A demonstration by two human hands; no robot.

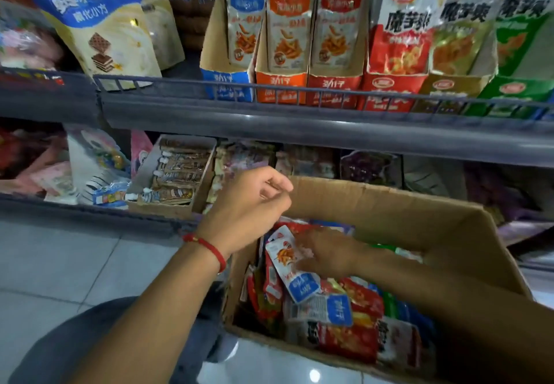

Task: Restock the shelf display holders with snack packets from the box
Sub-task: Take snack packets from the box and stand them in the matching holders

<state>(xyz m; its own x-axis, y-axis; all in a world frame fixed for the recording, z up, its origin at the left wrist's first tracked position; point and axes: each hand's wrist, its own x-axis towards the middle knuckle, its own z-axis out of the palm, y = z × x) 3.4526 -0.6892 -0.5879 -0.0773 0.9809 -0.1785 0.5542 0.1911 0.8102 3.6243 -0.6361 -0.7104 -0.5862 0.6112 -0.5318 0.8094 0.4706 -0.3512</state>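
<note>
The brown cardboard box sits below the grey metal shelf, full of small snack packets. The right hand is inside the box, blurry, with its fingers touching a white and blue snack packet; whether it grips the packet cannot be told. The left hand is at the box's left edge, fingers loosely curled, holding nothing. Above the box, on the shelf, stand cardboard display holders with packets in them.

A big blue wafer bag is leaning at far left, a tray of bars sitting below it, pale floor tiles lying nearest.
</note>
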